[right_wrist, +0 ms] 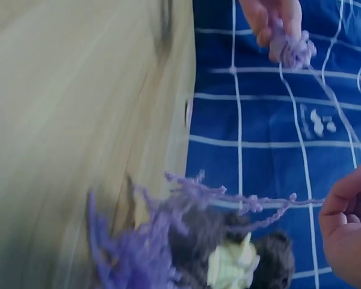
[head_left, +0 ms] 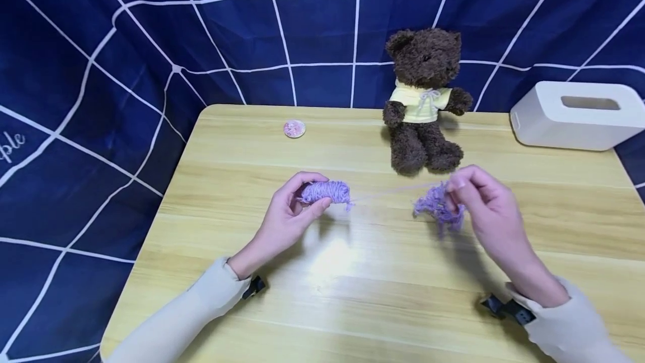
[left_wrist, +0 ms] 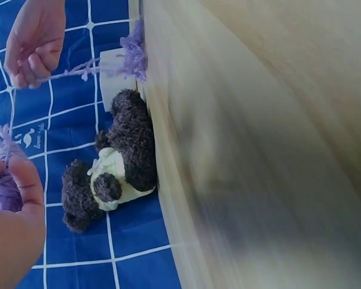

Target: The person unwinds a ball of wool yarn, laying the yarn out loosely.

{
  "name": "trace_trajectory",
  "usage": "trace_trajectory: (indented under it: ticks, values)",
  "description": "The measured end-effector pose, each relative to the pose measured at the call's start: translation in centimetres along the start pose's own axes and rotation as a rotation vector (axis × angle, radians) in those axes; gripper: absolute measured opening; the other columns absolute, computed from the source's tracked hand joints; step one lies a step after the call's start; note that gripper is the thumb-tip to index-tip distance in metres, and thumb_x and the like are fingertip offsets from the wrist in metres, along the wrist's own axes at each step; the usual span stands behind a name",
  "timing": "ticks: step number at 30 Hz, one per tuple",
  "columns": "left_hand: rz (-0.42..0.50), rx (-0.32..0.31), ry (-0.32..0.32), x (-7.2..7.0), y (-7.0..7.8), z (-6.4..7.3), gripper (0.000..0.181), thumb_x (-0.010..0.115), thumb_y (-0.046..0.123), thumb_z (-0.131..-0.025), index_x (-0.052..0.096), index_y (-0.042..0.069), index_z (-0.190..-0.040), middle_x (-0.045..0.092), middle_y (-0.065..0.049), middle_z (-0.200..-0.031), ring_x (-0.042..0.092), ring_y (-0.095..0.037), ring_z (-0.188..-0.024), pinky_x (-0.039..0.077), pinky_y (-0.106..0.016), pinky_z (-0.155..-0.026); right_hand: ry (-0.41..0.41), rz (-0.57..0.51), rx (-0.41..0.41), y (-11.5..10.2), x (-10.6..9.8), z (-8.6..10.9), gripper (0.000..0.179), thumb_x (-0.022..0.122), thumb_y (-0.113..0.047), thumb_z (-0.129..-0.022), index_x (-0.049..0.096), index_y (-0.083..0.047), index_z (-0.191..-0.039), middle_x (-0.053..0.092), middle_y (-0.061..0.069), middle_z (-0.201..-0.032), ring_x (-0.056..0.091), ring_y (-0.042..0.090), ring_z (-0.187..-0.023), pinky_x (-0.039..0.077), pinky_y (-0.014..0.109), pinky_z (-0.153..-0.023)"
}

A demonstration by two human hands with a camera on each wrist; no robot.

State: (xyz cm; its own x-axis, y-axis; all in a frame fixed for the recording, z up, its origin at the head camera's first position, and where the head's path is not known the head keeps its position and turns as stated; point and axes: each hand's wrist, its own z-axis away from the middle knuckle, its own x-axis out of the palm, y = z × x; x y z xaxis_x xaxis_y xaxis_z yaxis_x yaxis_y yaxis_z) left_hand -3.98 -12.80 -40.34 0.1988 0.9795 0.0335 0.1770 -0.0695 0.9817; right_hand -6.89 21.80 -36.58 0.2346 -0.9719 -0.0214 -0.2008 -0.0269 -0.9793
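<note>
A wound bundle of purple yarn (head_left: 326,191) lies in my left hand (head_left: 288,212), gripped between thumb and fingers above the table. From its right end a thin strand runs across to my right hand (head_left: 491,212), which pinches the yarn with curled fingers. Below the right hand hangs a loose, tangled clump of purple yarn (head_left: 439,206). In the left wrist view, the clump (left_wrist: 132,53) dangles from a knotty strand (left_wrist: 78,71). The right wrist view shows the wound bundle (right_wrist: 293,49) end-on in the left hand.
A brown teddy bear (head_left: 425,60) in a yellow shirt sits at the table's back. Right of it stands a white tissue box (head_left: 559,119). A small round pink item (head_left: 294,128) lies back left on the wooden table (head_left: 242,150). Blue gridded cloth (head_left: 322,32) hangs behind.
</note>
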Motion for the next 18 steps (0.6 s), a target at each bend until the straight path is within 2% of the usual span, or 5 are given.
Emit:
trace_trajectory:
  ticks: [4, 8, 10, 13, 18]
  values:
    - [-0.015, 0.020, -0.010, -0.3, -0.1, 0.1, 0.036, 0.074, -0.007, -0.098, 0.062, -0.002, -0.132, 0.066, -0.015, -0.123, 0.064, -0.028, -0.105, 0.061, -0.026, -0.086, 0.079, -0.135, -0.023, 0.4, -1.9, 0.2, 0.021, 0.051, 0.002, -0.113, 0.059, 0.015, -0.098, 0.062, 0.013, -0.083, 0.061, 0.020, -0.076, 0.057, 0.022, -0.067]
    - [-0.016, 0.026, -0.030, -0.6, -0.2, 0.2, 0.036, 0.075, -0.007, -0.098, 0.063, -0.003, -0.132, 0.066, -0.015, -0.123, 0.064, -0.028, -0.105, 0.060, -0.025, -0.085, 0.187, -0.419, -0.071, 0.6, -3.7, 0.1, 0.021, 0.046, 0.011, -0.112, 0.058, 0.020, -0.097, 0.063, 0.018, -0.084, 0.064, 0.024, -0.075, 0.061, 0.027, -0.067]
    - [-0.010, 0.030, -0.020, -0.9, -0.2, 0.2, 0.037, 0.074, -0.009, -0.097, 0.063, -0.004, -0.132, 0.066, -0.015, -0.123, 0.063, -0.027, -0.104, 0.059, -0.024, -0.085, 0.286, -0.561, -0.107, 0.4, -4.6, -0.4, 0.021, 0.044, 0.017, -0.110, 0.055, 0.024, -0.094, 0.062, 0.023, -0.080, 0.063, 0.028, -0.070, 0.061, 0.031, -0.062]
    - [0.006, 0.040, 0.005, -1.3, -0.4, 0.4, 0.038, 0.073, -0.011, -0.096, 0.062, -0.005, -0.132, 0.064, -0.016, -0.124, 0.062, -0.026, -0.103, 0.059, -0.024, -0.085, 0.443, -0.599, -0.182, 0.1, -5.9, -1.2, 0.022, 0.042, 0.020, -0.108, 0.051, 0.025, -0.088, 0.059, 0.023, -0.073, 0.059, 0.028, -0.061, 0.055, 0.030, -0.053]
    - [0.014, 0.069, 0.034, -1.7, -0.5, 0.4, 0.037, 0.071, -0.009, -0.097, 0.061, -0.007, -0.133, 0.064, -0.017, -0.126, 0.063, -0.027, -0.107, 0.060, -0.028, -0.093, 0.582, -0.659, -0.197, 1.3, -9.4, -1.7, 0.022, 0.038, 0.017, -0.110, 0.047, 0.019, -0.089, 0.055, 0.021, -0.070, 0.053, 0.027, -0.055, 0.049, 0.029, -0.048]
